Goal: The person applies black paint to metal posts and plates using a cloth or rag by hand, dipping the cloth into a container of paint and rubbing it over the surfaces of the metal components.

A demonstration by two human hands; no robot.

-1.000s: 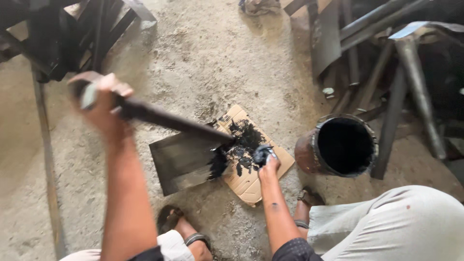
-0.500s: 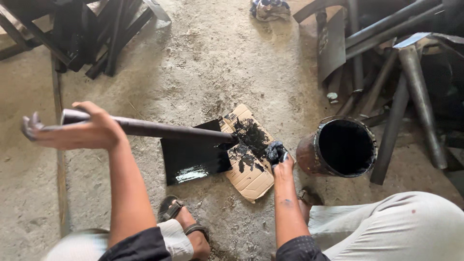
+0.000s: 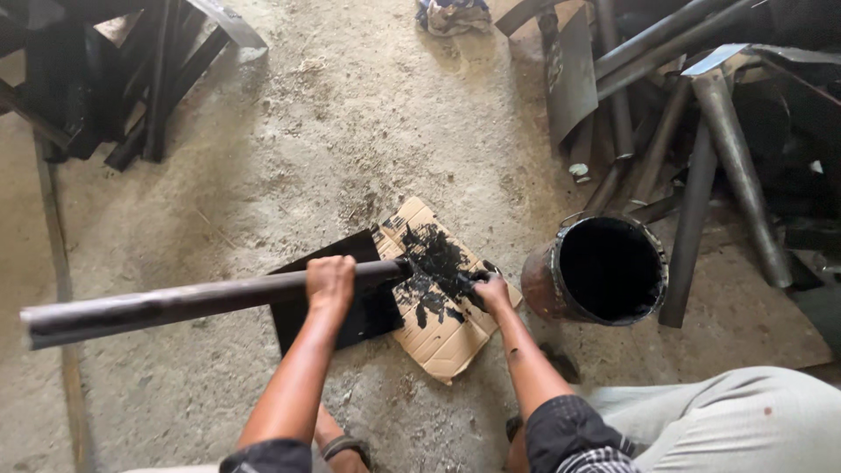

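packaging: 1 flattened brown cardboard piece [image 3: 438, 324] on the concrete floor | shape: roughly rectangular, creased, lying at a slant | colours: tan, smeared with black paint over its upper middle | neighbours: just left of a rusty paint can [image 3: 600, 271] | labels, signs, screens: 0 visible
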